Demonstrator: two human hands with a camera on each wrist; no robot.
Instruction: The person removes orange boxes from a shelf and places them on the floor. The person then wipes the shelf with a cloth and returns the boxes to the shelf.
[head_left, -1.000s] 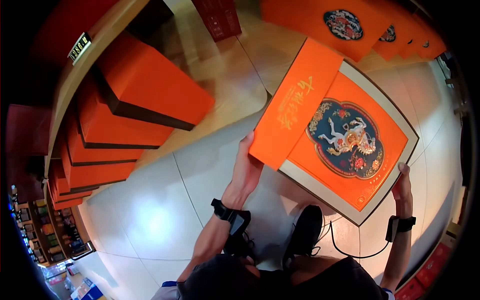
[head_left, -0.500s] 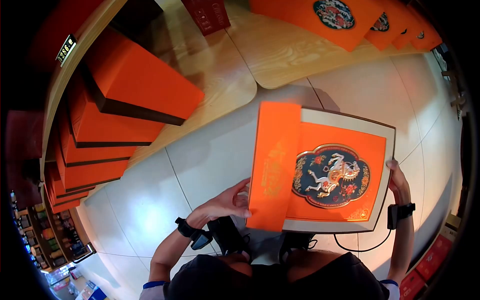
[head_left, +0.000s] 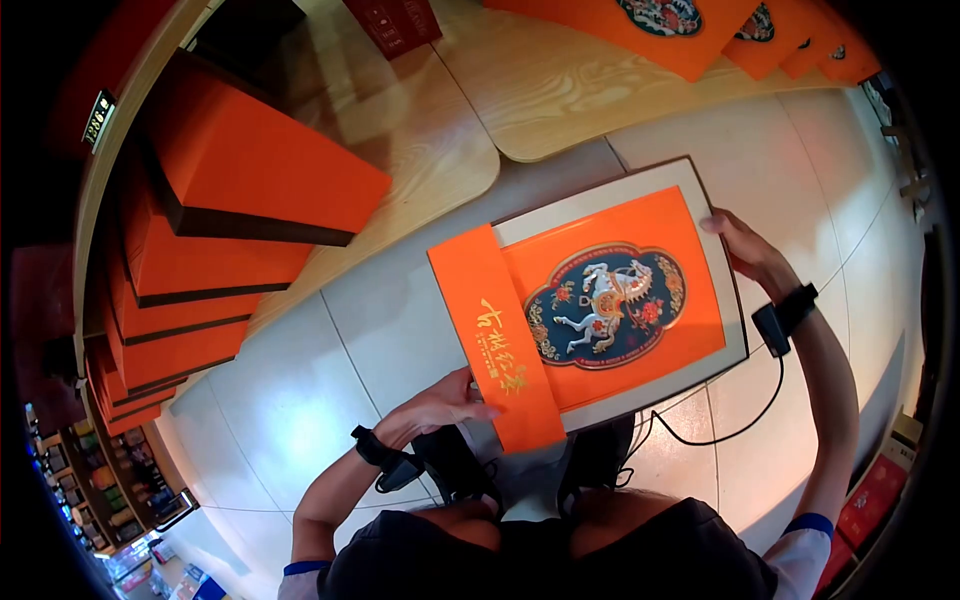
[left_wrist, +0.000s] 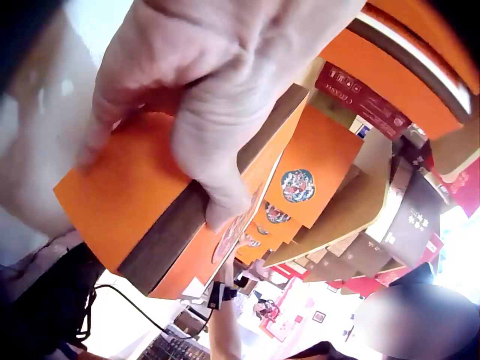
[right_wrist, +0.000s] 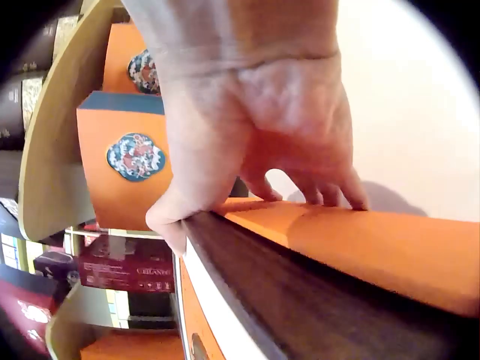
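Observation:
An orange gift box (head_left: 640,225) is held out level over the floor, with a cream border and a dark rim. On its front a dark emblem (head_left: 607,300) shows a white horse, and an orange band (head_left: 492,340) with gold characters crosses the left end. My left hand (head_left: 440,402) grips that end; in the left wrist view its thumb presses over the dark edge while the fingers reach round the orange side (left_wrist: 142,180). At the far right corner my right hand (head_left: 745,245) holds on, its thumb at the rim and fingers underneath, as the right wrist view shows.
Several orange boxes (head_left: 270,160) stand in a row on a wooden shelf (head_left: 440,150) to the left. More orange boxes (head_left: 690,45) with round emblems line the far shelf. A dark red box (head_left: 395,22) stands between them. Below is a tiled floor (head_left: 340,330).
The box has come down and nearer, then turned counterclockwise so its right end points up and away. Both hands keep hold of it; the left has moved nearer the body.

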